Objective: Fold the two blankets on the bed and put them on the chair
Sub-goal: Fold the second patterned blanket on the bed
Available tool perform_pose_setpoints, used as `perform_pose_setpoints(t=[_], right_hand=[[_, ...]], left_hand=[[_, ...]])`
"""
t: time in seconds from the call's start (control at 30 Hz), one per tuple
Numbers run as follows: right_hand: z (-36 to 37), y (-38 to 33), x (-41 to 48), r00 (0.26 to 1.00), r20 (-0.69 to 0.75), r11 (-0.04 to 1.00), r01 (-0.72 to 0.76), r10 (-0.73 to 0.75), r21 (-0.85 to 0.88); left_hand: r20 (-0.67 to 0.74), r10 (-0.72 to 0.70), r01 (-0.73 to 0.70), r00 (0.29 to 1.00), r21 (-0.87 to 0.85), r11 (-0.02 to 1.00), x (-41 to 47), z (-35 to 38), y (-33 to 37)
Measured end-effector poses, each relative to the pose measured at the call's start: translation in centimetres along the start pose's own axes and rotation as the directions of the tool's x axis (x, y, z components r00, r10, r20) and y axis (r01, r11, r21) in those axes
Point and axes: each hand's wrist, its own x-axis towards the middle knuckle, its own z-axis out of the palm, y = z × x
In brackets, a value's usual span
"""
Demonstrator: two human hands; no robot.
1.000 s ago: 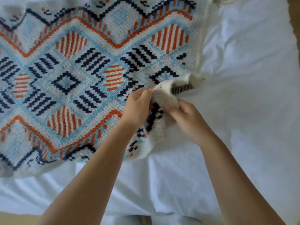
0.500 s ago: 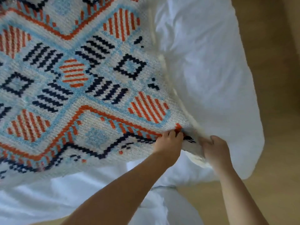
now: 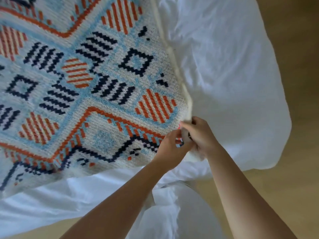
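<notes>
A knitted blanket (image 3: 82, 87) with orange, navy and light-blue diamond patterns lies spread over the white bed (image 3: 224, 80), filling the left and centre of the view. Its near right corner sits by the bed's corner. My left hand (image 3: 170, 147) pinches that corner from the left with curled fingers. My right hand (image 3: 200, 135) grips the same corner from the right, touching the left hand. Only one blanket is in view, and the chair is not in view.
White bedding hangs over the bed's corner and bunches below my arms (image 3: 165, 213). Tan floor (image 3: 296, 118) shows along the right side and bottom of the view.
The blanket corner has been pulled toward the bed's corner and flattened out. Both hands have drawn close together on it, and the view has swung to the right.
</notes>
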Motion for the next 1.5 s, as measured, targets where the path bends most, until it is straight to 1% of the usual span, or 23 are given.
perform_pose_setpoints(t=[0.03,0.1,0.17,0.23,0.3,0.4,0.43,0.47,0.53,0.6,0.67,0.73,0.8,0.87,0.93,1.07,1.17,1.23,1.3,1.37,1.43,1.5], right_hand=[[0.8,-0.4,-0.3,1.000,0.027,1.000,0.000,0.000,-0.002],[2.2,-1.4,-1.1,0.996,0.085,0.999,0.010,-0.006,-0.046],[4.0,-2.4,-2.0,0.982,0.189,0.997,0.002,0.014,-0.080],[6.6,-3.2,-3.1,0.963,0.269,0.985,0.037,0.011,-0.170],[10.3,-3.5,-4.0,0.956,0.291,0.964,0.107,-0.032,-0.245],[17.5,-3.5,-5.4,0.946,0.311,0.947,0.176,-0.088,-0.269],[20.1,-3.3,-5.8,0.944,0.315,0.942,0.192,-0.101,-0.274],[22.8,-3.1,-6.3,0.941,0.318,0.936,0.208,-0.113,-0.283],[28.4,-2.6,-7.3,0.938,0.313,0.922,0.245,-0.147,-0.301],[33.7,-2.0,-8.4,0.943,0.274,0.909,0.273,-0.188,-0.316],[38.8,-1.4,-9.6,0.947,0.235,0.907,0.286,-0.219,-0.309],[43.9,-0.7,-10.8,0.936,0.243,0.900,0.322,-0.256,-0.292],[48.9,0.0,-12.4,0.919,0.272,0.884,0.362,-0.285,-0.294],[53.9,0.9,-13.9,0.901,0.306,0.862,0.400,-0.308,-0.310],[58.4,1.9,-15.0,0.890,0.321,0.843,0.424,-0.323,-0.329],[66.3,3.8,-16.0,0.874,0.352,0.804,0.460,-0.335,-0.377],[71.7,5.3,-17.0,0.845,0.423,0.777,0.495,-0.326,-0.390],[74.9,6.1,-17.8,0.831,0.462,0.770,0.503,-0.308,-0.392],[77.9,6.9,-18.5,0.818,0.486,0.758,0.519,-0.306,-0.396],[80.8,7.6,-19.1,0.807,0.502,0.738,0.537,-0.310,-0.408],[83.8,8.1,-19.5,0.802,0.516,0.727,0.543,-0.301,-0.419],[86.5,8.6,-19.5,0.800,0.521,0.706,0.553,-0.299,-0.443]], left_hand=[[-0.031,-0.014,0.012,0.999,-0.078,0.997,-0.3,-0.6,0.3],[-0.072,-0.053,0.044,0.996,-0.122,0.992,-1.3,-2.0,0.2],[-0.126,-0.099,0.091,0.987,-0.067,0.994,-2.4,-3.8,-1.1],[-0.204,-0.145,0.143,0.968,-0.025,0.989,-3.6,-5.8,-3.2],[-0.240,-0.202,0.206,0.949,-0.011,0.979,-5.2,-8.3,-5.8],[-0.266,-0.300,0.325,0.916,0.054,0.944,-7.9,-13.1,-11.0],[-0.286,-0.336,0.360,0.897,0.033,0.933,-8.8,-14.8,-13.1],[-0.308,-0.368,0.380,0.877,-0.023,0.925,-9.9,-16.5,-15.2],[-0.323,-0.418,0.354,0.849,-0.239,0.904,-12.0,-19.9,-19.3],[-0.322,-0.416,0.261,0.851,-0.428,0.865,-14.1,-23.4,-23.1],[-0.349,-0.375,0.146,0.859,-0.535,0.832,-16.3,-27.1,-26.8],[-0.389,-0.333,0.035,0.859,-0.604,0.796,-18.5,-30.8,-30.5],[-0.436,-0.301,-0.012,0.848,-0.584,0.812,-20.8,-34.4,-33.9],[-0.507,-0.264,0.000,0.821,-0.462,0.887,-23.0,-37.5,-37.2],[-0.574,-0.243,0.043,0.782,-0.339,0.940,-24.6,-40.4,-40.2],[-0.645,-0.297,0.144,0.704,-0.279,0.949,-26.8,-45.3,-46.1],[-0.692,-0.353,0.214,0.629,-0.283,0.935,-28.2,-48.2,-50.2],[-0.696,-0.404,0.259,0.593,-0.309,0.915,-29.3,-49.9,-52.8],[-0.689,-0.431,0.282,0.583,-0.326,0.902,-30.1,-51.8,-55.3],[-0.674,-0.448,0.289,0.587,-0.343,0.894,-30.8,-54.0,-57.6],[-0.664,-0.469,0.287,0.583,-0.371,0.883,-31.1,-56.4,-59.7],[-0.653,-0.495,0.315,0.573,-0.382,0.869,-31.5,-58.4,-61.4]])
